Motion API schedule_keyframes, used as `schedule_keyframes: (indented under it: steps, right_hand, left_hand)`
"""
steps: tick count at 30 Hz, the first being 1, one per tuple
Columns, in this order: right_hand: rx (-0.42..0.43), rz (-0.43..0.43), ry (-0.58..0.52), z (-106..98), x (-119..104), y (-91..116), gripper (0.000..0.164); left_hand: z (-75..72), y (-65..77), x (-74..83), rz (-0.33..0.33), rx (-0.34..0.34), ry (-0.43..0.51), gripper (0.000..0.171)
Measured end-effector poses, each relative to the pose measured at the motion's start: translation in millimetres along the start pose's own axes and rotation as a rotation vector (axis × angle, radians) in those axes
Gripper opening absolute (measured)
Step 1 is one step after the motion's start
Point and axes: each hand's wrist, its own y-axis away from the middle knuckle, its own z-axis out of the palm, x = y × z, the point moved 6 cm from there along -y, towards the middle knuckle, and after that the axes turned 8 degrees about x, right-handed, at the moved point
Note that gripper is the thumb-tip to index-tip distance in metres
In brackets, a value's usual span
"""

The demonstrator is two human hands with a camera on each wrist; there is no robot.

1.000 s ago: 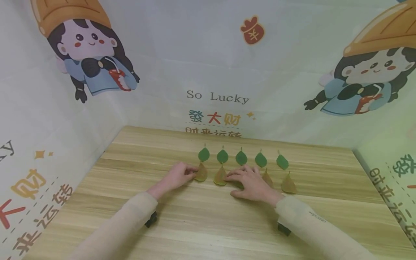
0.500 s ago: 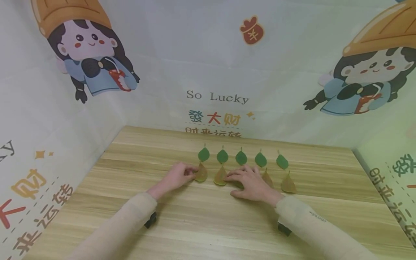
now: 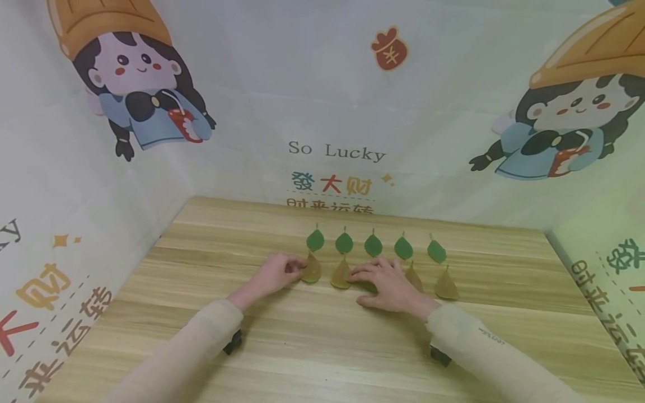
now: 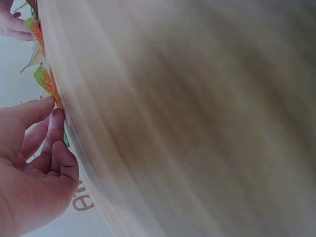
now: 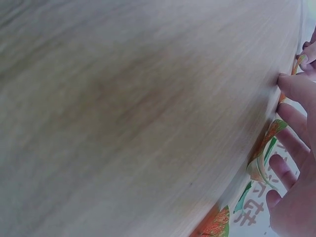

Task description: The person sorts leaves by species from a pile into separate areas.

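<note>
My left hand [image 3: 276, 274] pinches the left edge of the leftmost yellow-brown leaf [image 3: 312, 271] between thumb and finger. The left wrist view shows that leaf [image 4: 44, 80] orange and green at the fingertips. My right hand [image 3: 392, 288] rests with spread fingers, its fingertips at the right edge of the second yellow-brown leaf [image 3: 340, 275]. Partly behind this hand lies another brown leaf [image 3: 413, 276], and farther right sits a brown leaf [image 3: 447, 286]. Whatever lies under the right palm is hidden. Close to the fingers in the right wrist view is an orange-green leaf [image 5: 272, 131].
Behind the brown leaves runs a row of several green leaves, from a left one [image 3: 315, 240] to a tilted right one [image 3: 437, 252]. All lie on a wood-grain table [image 3: 312, 347]. A printed cloth [image 3: 252, 112] walls the back and sides.
The left hand has nudged the leftmost brown leaf very slightly. Both hands otherwise keep their places, and the other leaves lie as before.
</note>
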Motion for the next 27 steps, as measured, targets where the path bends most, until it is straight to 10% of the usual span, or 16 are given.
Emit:
schedule_keyframes:
  steps: [27]
  right_hand:
    - [0.038,0.059,-0.069,-5.0,3.9,7.8,0.048]
  left_hand:
    - [-1.9,2.3,2.3,-0.044,-0.002,0.013,0.027]
